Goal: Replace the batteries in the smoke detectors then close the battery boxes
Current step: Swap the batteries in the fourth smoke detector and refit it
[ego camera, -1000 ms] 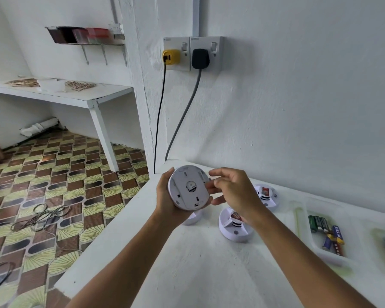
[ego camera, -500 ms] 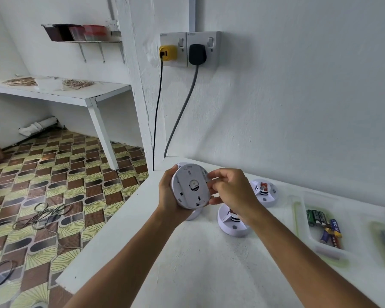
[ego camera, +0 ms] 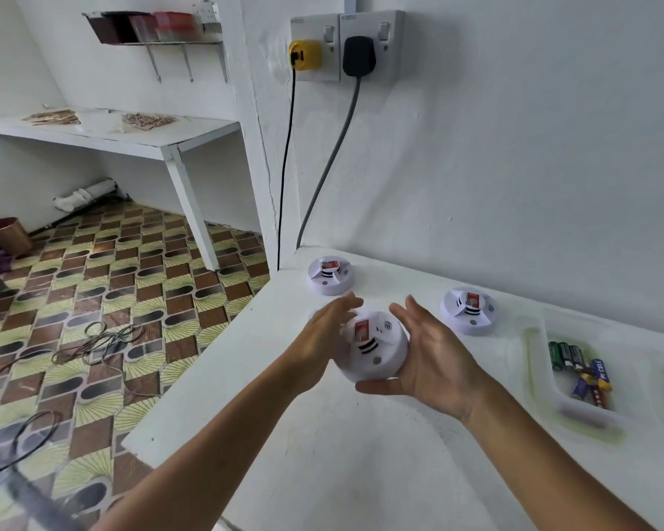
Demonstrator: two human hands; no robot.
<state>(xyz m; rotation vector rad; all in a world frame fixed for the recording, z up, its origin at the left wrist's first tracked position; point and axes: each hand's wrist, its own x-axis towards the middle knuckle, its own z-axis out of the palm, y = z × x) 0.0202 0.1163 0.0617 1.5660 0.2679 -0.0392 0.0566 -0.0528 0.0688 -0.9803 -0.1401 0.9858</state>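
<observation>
A white counter runs along a white wall, above a floor of brown and yellow patterned tiles. Near the counter's left edge, both hands flank a smoke detector: the left hand and right hand touch its sides with straight, spread fingers. Two more detectors sit by the wall. Batteries lie in a tray at the right; their print is unreadable.

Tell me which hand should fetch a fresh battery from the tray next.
Right, probably. The right hand lies on the same side as the tray holding the batteries, while the left hand is across the smoke detector and would have to cross over.
</observation>
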